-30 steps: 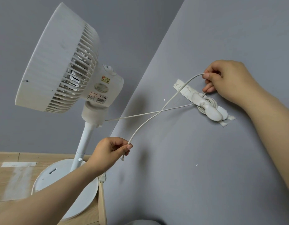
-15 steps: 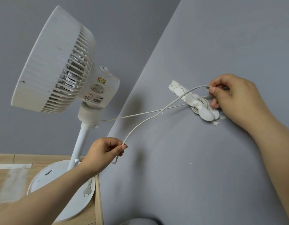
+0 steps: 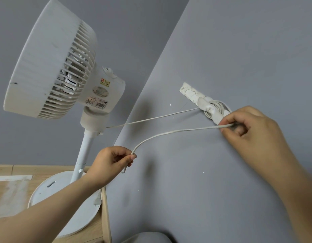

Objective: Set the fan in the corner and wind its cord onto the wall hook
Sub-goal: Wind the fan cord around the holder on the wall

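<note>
Nearest, the left hand (image 3: pixel 115 163) comes in from the lower left with its fingers curled, thumb and forefinger pinching the cord (image 3: pixel 169 132). A short bend of cord shows under that hand, and the plug (image 3: pixel 97 199) hangs below the wrist, over the right edge of the base (image 3: pixel 44 192). The round white base sits flat on the wooden tabletop (image 3: pixel 16 190), close to its right edge. From the left hand the cord rises in a slack curve to the right hand (image 3: pixel 251 132), which enters from the lower right and grips the cord between curled fingers and thumb, close to the wall (image 3: pixel 239 50). This hand is just below the hook (image 3: pixel 211 111), touching or nearly touching its lower end. The white hook is fixed slantwise on the grey wall over a strip of worn white tape (image 3: pixel 190 92), and several turns of cord already lie coiled round it. A second, tauter run of cord goes from the hook leftward to the neck of the fan (image 3: pixel 46 67). The fan stands in the corner where the two grey walls meet, on a thin white pole (image 3: pixel 84 151). Its head is tilted, with the slatted rear grille and the labelled motor housing facing the camera.
</note>
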Tool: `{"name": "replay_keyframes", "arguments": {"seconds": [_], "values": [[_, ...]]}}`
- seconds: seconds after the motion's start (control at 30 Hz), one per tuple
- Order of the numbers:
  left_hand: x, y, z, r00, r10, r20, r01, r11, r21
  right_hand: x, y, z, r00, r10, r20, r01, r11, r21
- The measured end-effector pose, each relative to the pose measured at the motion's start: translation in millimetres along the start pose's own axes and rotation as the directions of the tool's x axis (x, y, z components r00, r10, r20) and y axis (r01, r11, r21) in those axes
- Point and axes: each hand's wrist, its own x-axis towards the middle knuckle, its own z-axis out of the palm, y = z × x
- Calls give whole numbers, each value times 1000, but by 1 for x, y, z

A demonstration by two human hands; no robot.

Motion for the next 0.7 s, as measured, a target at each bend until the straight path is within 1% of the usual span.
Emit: {"name": "replay_keyframes", "arguments": {"seconds": [0.23, 0.3, 0.43, 0.53, 0.7], "values": [[-1, 0, 7, 1000, 1, 20, -1, 1000, 15, -23, 4, 18, 999, -10, -30, 10, 1000, 16], [-2, 0, 9, 1000, -7, 23, 7, 1000, 22, -30, 3, 25, 999, -5, -44, 7, 999, 44], [-2, -4, 12, 998, -36, 45, 34, 998, 56, -41, 3, 45, 998, 17, -63, -14, 999, 48], [-2, -5, 12, 997, -54, 50, 52, 998, 47, -44, 4, 60, 997, 30, -76, -25, 998, 63], [-4, -4, 14, 991, -74, 110, 66, 995, 74, -39, 3, 86, 991, 56, -120, -47, 996, 74]]}}
